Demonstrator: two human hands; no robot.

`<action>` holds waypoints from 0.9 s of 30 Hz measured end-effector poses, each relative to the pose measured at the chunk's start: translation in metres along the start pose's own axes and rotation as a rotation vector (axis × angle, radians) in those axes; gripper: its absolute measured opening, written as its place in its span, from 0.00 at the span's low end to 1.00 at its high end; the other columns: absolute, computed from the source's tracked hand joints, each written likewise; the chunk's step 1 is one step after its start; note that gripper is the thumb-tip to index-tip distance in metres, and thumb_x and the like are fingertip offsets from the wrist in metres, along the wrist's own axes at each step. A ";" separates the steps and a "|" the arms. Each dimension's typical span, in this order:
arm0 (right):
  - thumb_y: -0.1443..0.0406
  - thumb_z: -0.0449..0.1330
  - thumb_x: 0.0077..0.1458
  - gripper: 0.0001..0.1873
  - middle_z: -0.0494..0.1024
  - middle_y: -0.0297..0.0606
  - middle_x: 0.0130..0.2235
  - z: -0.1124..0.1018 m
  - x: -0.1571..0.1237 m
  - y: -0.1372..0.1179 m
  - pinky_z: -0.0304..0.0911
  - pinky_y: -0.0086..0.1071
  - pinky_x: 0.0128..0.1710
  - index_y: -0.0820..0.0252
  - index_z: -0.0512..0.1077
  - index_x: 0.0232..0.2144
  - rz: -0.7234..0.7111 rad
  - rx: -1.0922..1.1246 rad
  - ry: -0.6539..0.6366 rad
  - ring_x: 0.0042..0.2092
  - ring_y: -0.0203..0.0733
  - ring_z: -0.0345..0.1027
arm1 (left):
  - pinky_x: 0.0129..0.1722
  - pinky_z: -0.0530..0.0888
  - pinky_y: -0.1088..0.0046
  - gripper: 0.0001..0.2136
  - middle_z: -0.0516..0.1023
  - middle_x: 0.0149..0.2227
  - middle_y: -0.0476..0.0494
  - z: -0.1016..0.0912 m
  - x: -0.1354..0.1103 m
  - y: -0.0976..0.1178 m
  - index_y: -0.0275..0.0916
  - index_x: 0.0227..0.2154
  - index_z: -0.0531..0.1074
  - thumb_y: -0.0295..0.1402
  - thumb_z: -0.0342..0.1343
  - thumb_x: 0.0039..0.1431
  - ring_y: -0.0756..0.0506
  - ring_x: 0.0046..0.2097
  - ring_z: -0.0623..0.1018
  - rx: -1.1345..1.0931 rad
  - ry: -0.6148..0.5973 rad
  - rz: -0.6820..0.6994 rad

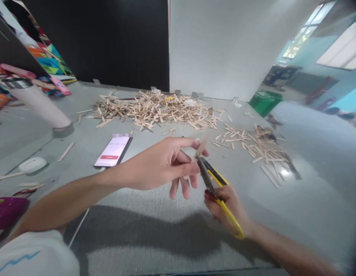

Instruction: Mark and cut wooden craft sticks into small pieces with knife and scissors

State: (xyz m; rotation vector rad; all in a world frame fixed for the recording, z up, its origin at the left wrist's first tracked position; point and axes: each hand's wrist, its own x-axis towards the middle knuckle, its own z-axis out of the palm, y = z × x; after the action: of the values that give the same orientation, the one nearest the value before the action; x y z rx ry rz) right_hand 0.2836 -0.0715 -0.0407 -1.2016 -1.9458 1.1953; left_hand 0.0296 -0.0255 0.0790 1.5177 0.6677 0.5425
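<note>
My left hand (178,163) is raised over the table, thumb and forefinger pinching a thin wooden craft stick (203,145) that points up and away. The other fingers hang loosely below. From the right, my right hand (228,209) grips scissors (206,175) with dark blades and a yellow handle. Their tips meet the stick right by my left fingertips. Alongside the blades runs a black-and-yellow strip (218,178), perhaps a utility knife in the same hand; I cannot tell for sure. My right fingers are partly hidden behind the handle.
A big heap of craft sticks (157,111) lies along the back panels, with a smaller scatter (261,145) to the right. On the left are a phone (113,151) with a cable, a white mouse (33,165), a pale tumbler (40,101) and a magenta object (9,212).
</note>
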 end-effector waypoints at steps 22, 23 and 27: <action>0.69 0.59 0.63 0.20 0.61 0.26 0.21 -0.017 0.001 0.001 0.48 0.32 0.26 0.53 0.55 0.24 -0.543 -0.615 0.498 0.22 0.33 0.51 | 0.23 0.80 0.75 0.19 0.86 0.33 0.44 0.001 -0.006 0.010 0.47 0.58 0.69 0.43 0.65 0.70 0.41 0.30 0.88 -0.370 -0.334 -0.131; 0.69 0.60 0.63 0.19 0.62 0.27 0.21 -0.019 0.001 0.002 0.48 0.33 0.26 0.53 0.56 0.24 -0.570 -0.644 0.511 0.22 0.34 0.51 | 0.23 0.81 0.74 0.20 0.86 0.34 0.44 0.001 -0.007 0.010 0.47 0.58 0.68 0.45 0.65 0.70 0.41 0.30 0.88 -0.351 -0.336 -0.132; 0.70 0.60 0.63 0.19 0.64 0.27 0.21 -0.023 0.005 0.006 0.47 0.33 0.26 0.53 0.56 0.24 -0.553 -0.627 0.499 0.22 0.33 0.52 | 0.30 0.81 0.73 0.17 0.87 0.34 0.44 0.001 -0.011 0.009 0.45 0.56 0.66 0.48 0.58 0.75 0.44 0.32 0.87 -0.060 -0.157 -0.032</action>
State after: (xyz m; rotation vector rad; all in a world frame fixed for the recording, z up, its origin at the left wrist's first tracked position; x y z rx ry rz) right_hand 0.3017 -0.0570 -0.0356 -0.9933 -2.0909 -0.0147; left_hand 0.0233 -0.0335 0.0881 1.4742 0.5491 0.4111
